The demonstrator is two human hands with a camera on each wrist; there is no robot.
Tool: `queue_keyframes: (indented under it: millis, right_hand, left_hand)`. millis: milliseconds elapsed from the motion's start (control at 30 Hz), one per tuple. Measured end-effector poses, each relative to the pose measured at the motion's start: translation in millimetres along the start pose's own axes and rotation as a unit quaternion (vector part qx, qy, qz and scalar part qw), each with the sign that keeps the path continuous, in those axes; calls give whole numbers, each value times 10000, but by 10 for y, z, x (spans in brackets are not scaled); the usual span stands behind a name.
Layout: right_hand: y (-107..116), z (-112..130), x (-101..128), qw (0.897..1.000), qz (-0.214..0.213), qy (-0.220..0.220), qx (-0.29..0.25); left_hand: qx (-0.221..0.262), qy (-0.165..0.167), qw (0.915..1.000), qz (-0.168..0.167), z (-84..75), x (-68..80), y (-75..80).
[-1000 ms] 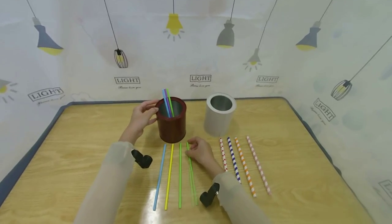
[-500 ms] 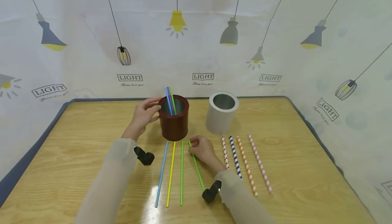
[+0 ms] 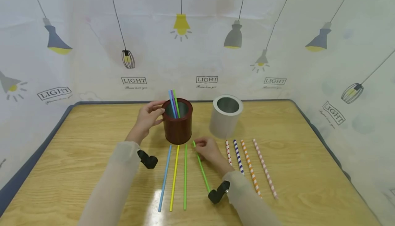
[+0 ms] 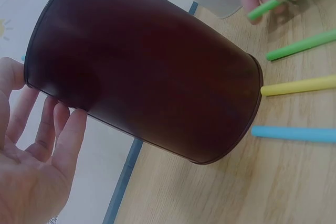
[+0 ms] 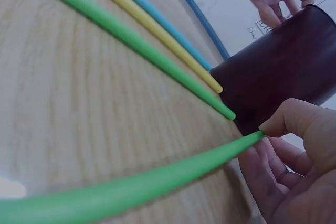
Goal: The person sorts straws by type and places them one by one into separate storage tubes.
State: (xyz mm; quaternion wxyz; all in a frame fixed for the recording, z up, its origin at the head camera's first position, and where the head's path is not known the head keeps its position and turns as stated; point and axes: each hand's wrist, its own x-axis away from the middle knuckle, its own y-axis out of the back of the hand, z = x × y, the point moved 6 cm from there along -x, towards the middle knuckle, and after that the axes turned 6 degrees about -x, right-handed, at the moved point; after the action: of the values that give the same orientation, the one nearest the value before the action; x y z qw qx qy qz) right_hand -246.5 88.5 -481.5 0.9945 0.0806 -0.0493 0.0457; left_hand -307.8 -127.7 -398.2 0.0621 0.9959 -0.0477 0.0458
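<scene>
A dark red cylindrical holder stands upright on the table, with several plain straws in blue, purple and green leaning inside. My left hand touches its left side near the rim, fingers loosely bent and not wrapped round it. My right hand pinches the upper end of a green straw between thumb and fingers. In the right wrist view this straw slants down from the fingertips. Left of it lie a green straw, a yellow straw and a blue straw.
A white cylindrical holder stands right of the dark red one. Several patterned straws lie side by side to the right, partly behind my right forearm. A wall covering printed with lamps rises behind the wooden table.
The straw in my right hand has swung from near the green one beside it, its lower end now farther right. My left hand stays at the dark red holder.
</scene>
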Motion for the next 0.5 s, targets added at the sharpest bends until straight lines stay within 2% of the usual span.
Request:
queue_keyframes:
  millis: [133, 333, 500]
  right_hand:
    - [42, 110, -23, 9998, 3, 50, -196]
    - [146, 478, -37, 9977, -97, 328, -591]
    - [225, 726, -116, 9964, -120, 677, -502]
  left_hand:
    - [4, 33, 10000, 3, -7, 13, -11]
    - [78, -61, 9999, 56, -25, -21, -16]
    - [87, 20, 9999, 50, 9, -29, 1]
